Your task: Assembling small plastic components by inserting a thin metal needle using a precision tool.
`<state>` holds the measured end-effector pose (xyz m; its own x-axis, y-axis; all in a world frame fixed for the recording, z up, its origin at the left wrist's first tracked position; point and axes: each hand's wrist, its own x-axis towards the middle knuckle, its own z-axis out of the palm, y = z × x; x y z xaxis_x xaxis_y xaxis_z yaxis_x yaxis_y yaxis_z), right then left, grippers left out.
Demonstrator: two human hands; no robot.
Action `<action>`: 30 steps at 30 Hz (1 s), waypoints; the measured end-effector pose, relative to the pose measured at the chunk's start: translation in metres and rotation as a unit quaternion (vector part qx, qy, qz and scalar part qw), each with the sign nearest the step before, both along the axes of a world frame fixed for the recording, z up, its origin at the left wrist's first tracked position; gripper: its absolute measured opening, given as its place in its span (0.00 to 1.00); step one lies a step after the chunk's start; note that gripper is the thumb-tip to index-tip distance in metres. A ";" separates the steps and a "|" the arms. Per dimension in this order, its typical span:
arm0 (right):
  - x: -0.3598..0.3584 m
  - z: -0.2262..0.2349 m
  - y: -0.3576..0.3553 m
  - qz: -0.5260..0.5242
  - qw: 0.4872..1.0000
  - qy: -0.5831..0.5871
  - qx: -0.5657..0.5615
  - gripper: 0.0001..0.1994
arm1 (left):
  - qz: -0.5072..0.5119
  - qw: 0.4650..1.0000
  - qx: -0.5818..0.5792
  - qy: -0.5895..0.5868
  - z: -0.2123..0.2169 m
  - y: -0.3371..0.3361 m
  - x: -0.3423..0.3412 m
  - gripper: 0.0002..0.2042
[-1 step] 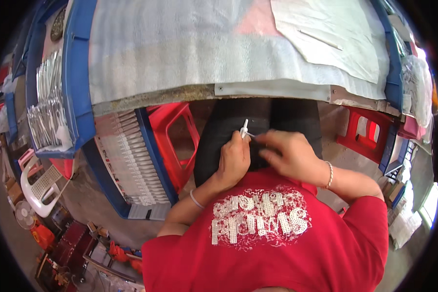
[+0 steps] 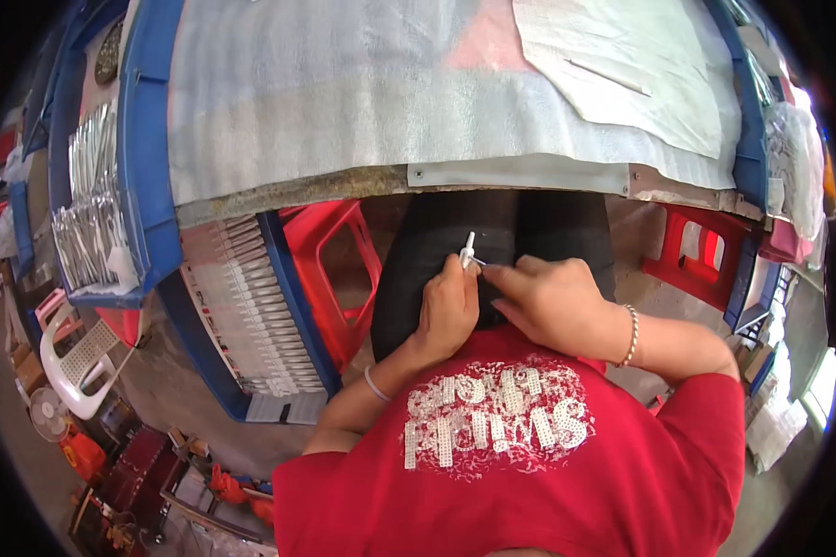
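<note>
Head cam: biggest is the table point(image 2: 520, 174) at 12 o'clock, its top under white sheeting point(image 2: 325, 102). Next, the person's red shirt point(image 2: 511, 506) at 6, white print on the chest; dark trousers point(image 2: 437, 269) show above it, running up under the table edge. Blue crate point(image 2: 297, 297) at 9, approx., w/ rows of white tube-like pcs point(image 2: 269, 320) inside. Blue tray point(image 2: 149, 139) at 10, holding slim shiny pcs point(image 2: 93, 153), some in clear plastic. Loose pale cloth point(image 2: 650, 102) on the sheeting betw. 1 and 2. Red stool point(image 2: 367, 241) nr centre at 9, just beside the crate; another red stool point(image 2: 687, 269) at 3. White chair point(image 2: 70, 362) betw. 8 and 9, small fan point(image 2: 48, 420) at 8, both well apart from the hands.

R hand point(image 2: 557, 297) at 3, fingers curled, gripping a thin rod; beaded bracelet point(image 2: 633, 334) on that wrist. L hand point(image 2: 448, 311) betw. 4 and 5, nr centre, pinching a small white piece point(image 2: 468, 246) btwn thumb & fingertips, narrow end up, over the lap at 2. Thin stick point(image 2: 608, 76) lies on the cloth. Smallest: the thin rod point(image 2: 479, 263), its end at the white piece; can't tell if it goes in.
</note>
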<state>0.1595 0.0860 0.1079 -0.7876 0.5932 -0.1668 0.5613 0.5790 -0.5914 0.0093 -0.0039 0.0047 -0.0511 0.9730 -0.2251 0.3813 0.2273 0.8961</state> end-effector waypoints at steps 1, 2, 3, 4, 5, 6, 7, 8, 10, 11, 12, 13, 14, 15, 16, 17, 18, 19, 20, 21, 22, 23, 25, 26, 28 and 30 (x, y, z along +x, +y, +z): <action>-0.003 0.008 0.003 0.097 0.986 -0.109 0.078 0.19 | 0.002 1.000 0.005 -0.028 -0.002 0.001 0.000 0.07; -0.004 0.004 0.001 0.142 0.973 -0.120 0.134 0.22 | -0.001 1.000 0.000 -0.030 0.000 0.001 -0.001 0.07; -0.005 0.001 0.003 0.146 0.973 -0.127 0.130 0.22 | 0.000 0.999 -0.011 -0.046 0.001 0.003 -0.004 0.07; -0.006 -0.003 0.003 0.150 0.972 -0.133 0.124 0.22 | 0.000 0.998 -0.023 -0.063 0.003 0.003 -0.005 0.07; -0.009 0.002 0.011 0.124 0.982 -0.129 0.058 0.21 | 0.003 0.998 -0.027 -0.058 0.005 0.005 -0.006 0.06; -0.009 0.000 0.014 0.126 0.982 -0.130 0.056 0.21 | 0.004 0.998 -0.029 -0.060 0.004 0.006 -0.007 0.06; -0.008 -0.003 0.016 0.070 0.991 -0.109 -0.026 0.20 | 0.008 0.999 -0.008 -0.045 0.001 0.006 -0.006 0.06; -0.007 -0.006 0.018 0.011 0.991 -0.086 -0.104 0.19 | 0.011 0.999 0.015 -0.031 -0.001 0.007 -0.007 0.06; -0.007 -0.013 0.019 -0.086 0.975 -0.041 -0.198 0.17 | 0.018 0.999 0.034 -0.028 -0.005 0.007 -0.008 0.05; -0.004 -0.022 0.018 -0.181 0.940 0.009 -0.289 0.15 | 0.024 0.998 0.054 -0.022 -0.006 0.009 -0.008 0.05; -0.005 -0.037 0.016 -0.255 0.858 0.119 -0.430 0.12 | 0.024 0.998 0.061 -0.022 -0.005 0.009 -0.008 0.05; 0.004 -0.039 0.014 -0.254 0.861 0.122 -0.424 0.12 | 0.012 0.999 0.035 -0.011 -0.003 0.007 -0.007 0.04; 0.002 -0.030 0.018 -0.287 0.811 0.092 -0.501 0.12 | 0.003 1.000 0.010 0.001 -0.002 0.007 -0.008 0.05; 0.002 -0.025 0.019 -0.317 0.754 0.060 -0.573 0.11 | 0.005 1.000 0.018 0.004 -0.002 0.006 -0.009 0.05; 0.004 -0.030 0.014 -0.228 0.852 0.106 -0.459 0.13 | 0.020 0.999 0.025 -0.035 -0.003 0.005 -0.009 0.06; 0.003 -0.017 0.014 -0.167 0.925 0.074 -0.332 0.14 | 0.034 0.996 0.028 -0.076 -0.004 0.003 -0.008 0.07; 0.001 0.003 0.012 -0.102 0.973 0.040 -0.202 0.15 | 0.037 0.996 0.027 -0.075 0.000 0.001 -0.008 0.07; 0.002 0.014 0.008 -0.101 0.979 0.039 -0.173 0.16 | 0.060 0.984 -0.051 -0.158 0.003 0.001 -0.009 0.09; 0.004 0.018 0.004 -0.100 0.979 0.039 -0.175 0.16 | 0.081 0.959 -0.128 -0.240 0.011 0.003 -0.010 0.10; 0.008 0.021 0.000 -0.074 0.988 0.036 -0.129 0.17 | 0.103 0.933 -0.164 -0.303 0.019 0.005 -0.010 0.11; 0.012 0.022 -0.004 -0.049 0.995 0.032 -0.083 0.18 | 0.105 0.932 -0.167 -0.303 0.020 0.003 -0.011 0.11; 0.013 0.020 -0.005 -0.048 0.995 0.032 -0.082 0.18 | 0.108 0.917 -0.190 -0.335 0.021 0.003 -0.014 0.11; 0.016 0.016 -0.008 -0.031 0.998 0.032 -0.050 0.19 | 0.109 0.899 -0.214 -0.366 0.019 0.004 -0.014 0.10; 0.015 0.015 -0.009 -0.032 0.998 0.032 -0.051 0.19 | 0.104 0.906 -0.210 -0.351 0.019 0.004 -0.014 0.10; 0.014 0.013 -0.010 -0.037 0.999 0.029 -0.018 0.20 | 0.098 0.913 -0.208 -0.336 0.018 0.002 -0.014 0.10; 0.015 0.011 -0.009 -0.034 0.999 0.030 -0.019 0.20 | 0.098 0.920 -0.199 -0.323 0.018 0.002 -0.013 0.10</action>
<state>0.1749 0.0769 0.1190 -0.7549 0.6399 -0.1438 0.5612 0.5167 -0.6467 -0.0033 -0.0017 0.0232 0.0527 0.7934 -0.6065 -0.2857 0.5939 0.7521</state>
